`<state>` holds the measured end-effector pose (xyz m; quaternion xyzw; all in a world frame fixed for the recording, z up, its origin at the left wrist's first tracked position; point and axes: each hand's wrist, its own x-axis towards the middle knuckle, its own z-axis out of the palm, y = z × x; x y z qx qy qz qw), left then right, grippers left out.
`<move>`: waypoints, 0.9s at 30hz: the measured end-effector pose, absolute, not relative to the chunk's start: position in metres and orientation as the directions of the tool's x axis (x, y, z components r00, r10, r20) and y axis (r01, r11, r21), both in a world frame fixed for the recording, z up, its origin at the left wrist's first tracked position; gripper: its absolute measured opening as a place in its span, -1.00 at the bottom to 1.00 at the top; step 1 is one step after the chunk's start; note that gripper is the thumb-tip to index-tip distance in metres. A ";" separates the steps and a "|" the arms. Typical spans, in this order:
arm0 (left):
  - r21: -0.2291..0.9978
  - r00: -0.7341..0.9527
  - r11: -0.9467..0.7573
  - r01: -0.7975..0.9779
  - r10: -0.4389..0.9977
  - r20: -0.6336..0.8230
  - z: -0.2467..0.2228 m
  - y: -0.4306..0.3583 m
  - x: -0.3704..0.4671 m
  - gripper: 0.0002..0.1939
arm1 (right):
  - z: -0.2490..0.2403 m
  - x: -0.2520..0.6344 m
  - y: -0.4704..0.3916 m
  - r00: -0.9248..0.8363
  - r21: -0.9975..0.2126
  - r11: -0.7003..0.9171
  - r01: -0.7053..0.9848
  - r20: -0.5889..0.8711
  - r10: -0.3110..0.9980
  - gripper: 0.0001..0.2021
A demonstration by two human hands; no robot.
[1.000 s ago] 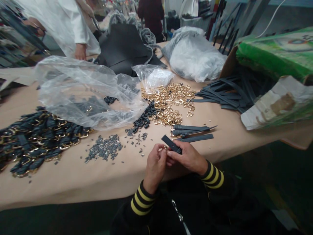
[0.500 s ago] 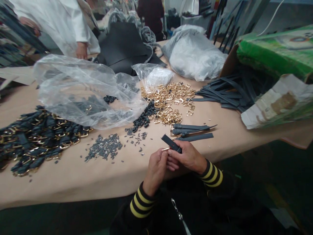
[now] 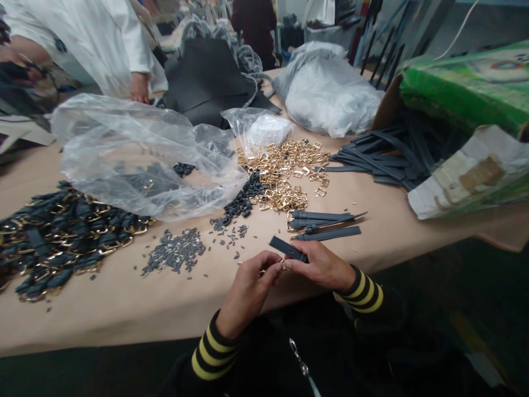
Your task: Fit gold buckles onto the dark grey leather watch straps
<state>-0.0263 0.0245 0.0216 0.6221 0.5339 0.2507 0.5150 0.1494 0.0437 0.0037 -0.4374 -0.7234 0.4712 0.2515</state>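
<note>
Near the table's front edge, my right hand (image 3: 324,266) grips a short dark strap (image 3: 286,248) with a hole in it, its free end pointing up and left. A small gold buckle (image 3: 283,264) sits at the meeting fingertips of both hands, partly hidden. My left hand (image 3: 253,284) is closed, pinching the buckle with thumb and forefinger. Just beyond lie several straps fitted with gold buckles (image 3: 316,220). Farther back is a heap of loose gold buckles (image 3: 289,160), with dark strap loops (image 3: 239,201) beside it. Small dark cylindrical pieces (image 3: 176,251) are scattered to the left.
Finished-looking buckled straps (image 3: 70,231) form a pile at far left. A clear plastic bag (image 3: 144,160) spreads behind it. Loose dark strips (image 3: 388,157) spill from a green box (image 3: 463,94) at right. Across the table, a person in a white coat (image 3: 95,44) stands.
My left hand has shifted left and turned, its thumb and forefinger now pinching the buckle. The strap in my right hand has tilted flatter. The white-coated person's arm at far left has moved.
</note>
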 end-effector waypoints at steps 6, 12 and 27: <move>0.940 0.247 0.280 0.196 0.913 -0.324 0.041 0.022 -0.025 -0.84 | 0.003 0.147 0.040 -0.370 -0.934 -0.062 0.351 -0.199 0.907 -0.87; 0.936 0.119 0.351 0.023 0.929 -0.352 0.047 0.025 -0.031 -0.85 | -0.004 0.152 0.032 -0.548 -0.978 -0.201 0.051 -0.195 0.813 -0.95; 0.625 0.234 0.584 -0.518 0.800 -0.553 0.035 0.025 -0.024 -0.78 | 0.003 0.166 0.028 -0.425 -0.987 -0.157 -0.010 -0.138 0.894 -0.89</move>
